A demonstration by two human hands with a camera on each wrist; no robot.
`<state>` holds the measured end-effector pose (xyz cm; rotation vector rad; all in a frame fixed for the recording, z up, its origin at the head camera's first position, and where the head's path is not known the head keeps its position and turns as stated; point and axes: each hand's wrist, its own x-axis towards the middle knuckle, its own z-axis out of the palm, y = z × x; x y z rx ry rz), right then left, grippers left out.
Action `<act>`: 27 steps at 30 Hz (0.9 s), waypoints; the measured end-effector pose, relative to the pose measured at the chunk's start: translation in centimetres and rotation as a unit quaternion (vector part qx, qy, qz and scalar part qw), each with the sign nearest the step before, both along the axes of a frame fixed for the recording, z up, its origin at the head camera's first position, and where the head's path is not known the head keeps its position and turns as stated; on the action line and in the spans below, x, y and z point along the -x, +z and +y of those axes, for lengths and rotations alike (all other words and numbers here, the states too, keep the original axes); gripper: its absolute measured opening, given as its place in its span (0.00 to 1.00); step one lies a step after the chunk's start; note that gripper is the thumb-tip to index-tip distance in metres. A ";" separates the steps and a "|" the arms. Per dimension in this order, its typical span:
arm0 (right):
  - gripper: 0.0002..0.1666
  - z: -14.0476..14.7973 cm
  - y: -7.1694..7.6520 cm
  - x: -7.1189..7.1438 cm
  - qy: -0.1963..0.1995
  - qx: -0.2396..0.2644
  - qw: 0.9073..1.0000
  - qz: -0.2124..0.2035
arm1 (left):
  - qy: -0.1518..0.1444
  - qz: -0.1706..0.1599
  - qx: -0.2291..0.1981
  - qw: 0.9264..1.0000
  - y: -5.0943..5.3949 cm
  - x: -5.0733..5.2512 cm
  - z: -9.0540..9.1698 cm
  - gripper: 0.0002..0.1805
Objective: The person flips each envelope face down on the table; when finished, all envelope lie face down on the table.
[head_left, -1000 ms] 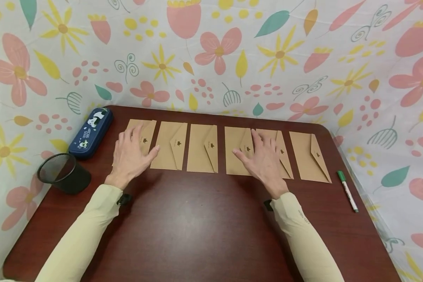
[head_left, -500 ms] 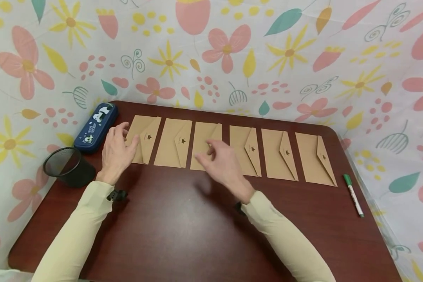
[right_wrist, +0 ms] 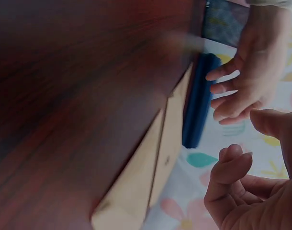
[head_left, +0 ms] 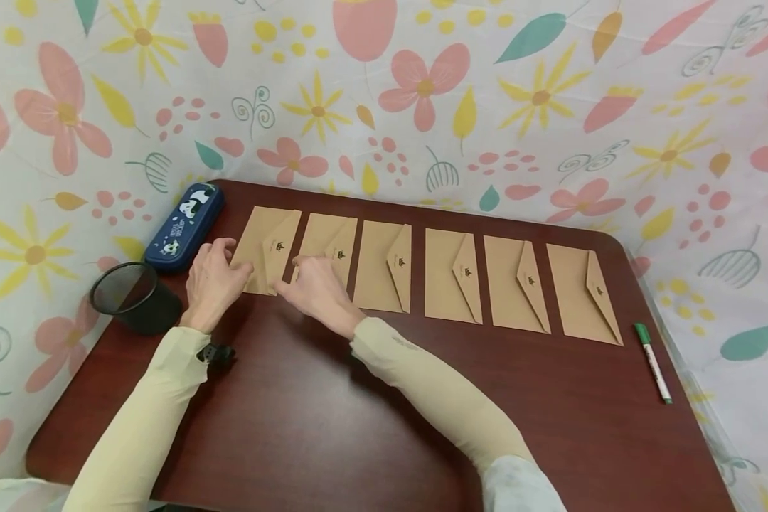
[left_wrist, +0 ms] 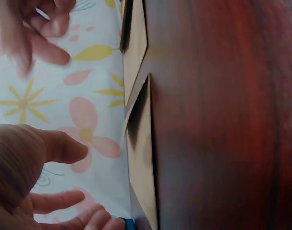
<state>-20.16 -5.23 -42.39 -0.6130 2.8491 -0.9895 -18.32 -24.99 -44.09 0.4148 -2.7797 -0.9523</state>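
Note:
Several brown paper envelopes lie in a row on the dark red-brown table [head_left: 333, 398], each with a pointed flap and a small crown print. My left hand [head_left: 212, 283] hovers by the left side of the leftmost envelope [head_left: 274, 249], fingers loosely bent and holding nothing. Over the second envelope [head_left: 336, 238] is my right hand [head_left: 320, 288], covering its lower part, with nothing in its loosely curled fingers. In the left wrist view, the flap of an envelope [left_wrist: 141, 158] stands slightly raised. Both hands appear above the envelopes, apart from them, in the right wrist view.
A blue pencil case [head_left: 185, 226] with a panda picture lies at the back left. In front of it stands a black mesh pen holder [head_left: 142, 302]. A green-capped marker [head_left: 654, 364] lies near the right edge. Floral cloth [head_left: 371, 99] hangs behind the table.
My right hand has swept left, from above the envelopes right of the middle to the second one. My left hand has shifted slightly left of the first envelope. The envelopes remain in their row.

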 end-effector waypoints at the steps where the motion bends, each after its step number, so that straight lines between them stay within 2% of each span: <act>1: 0.25 -0.7 -0.2 0.3 -0.001 -0.006 1.000 -0.001 | 0.002 -0.010 0.001 1.000 -0.2 0.1 -0.1 0.33; 2: 0.24 -1.4 -0.5 0.6 -0.003 -0.015 1.000 0.000 | 0.002 -0.019 0.003 1.000 -0.3 0.1 -0.3 0.33; 8: 0.34 -4.5 -1.4 1.8 -0.015 -0.060 0.997 -0.043 | 0.001 -0.067 0.018 0.998 -1.1 0.8 -0.7 0.41; 11: 0.33 -5.5 -2.0 2.7 -0.018 -0.083 0.994 -0.064 | 0.000 -0.086 0.025 0.996 -1.3 1.1 -0.9 0.43; 14: 0.29 -6.7 -4.3 4.5 -0.024 -0.108 0.992 -0.064 | 0.000 -0.094 0.033 0.995 -1.5 1.3 -1.0 0.43; 18: 0.26 -7.9 -7.8 6.6 -0.025 -0.141 0.989 -0.036 | -0.007 -0.102 0.049 0.994 -1.6 1.5 -1.2 0.42; 19: 0.26 -7.9 -8.1 6.8 -0.023 -0.146 0.988 -0.033 | -0.009 -0.104 0.051 0.993 -1.6 1.5 -1.2 0.42; 24: 0.20 -8.4 -8.8 7.2 -0.027 -0.159 0.986 -0.038 | -0.016 -0.110 0.052 0.992 -1.5 1.4 -1.1 0.39; 27: 0.18 -8.5 -8.8 7.1 -0.030 -0.139 0.988 -0.056 | -0.019 -0.114 0.052 0.992 -1.5 1.3 -1.2 0.40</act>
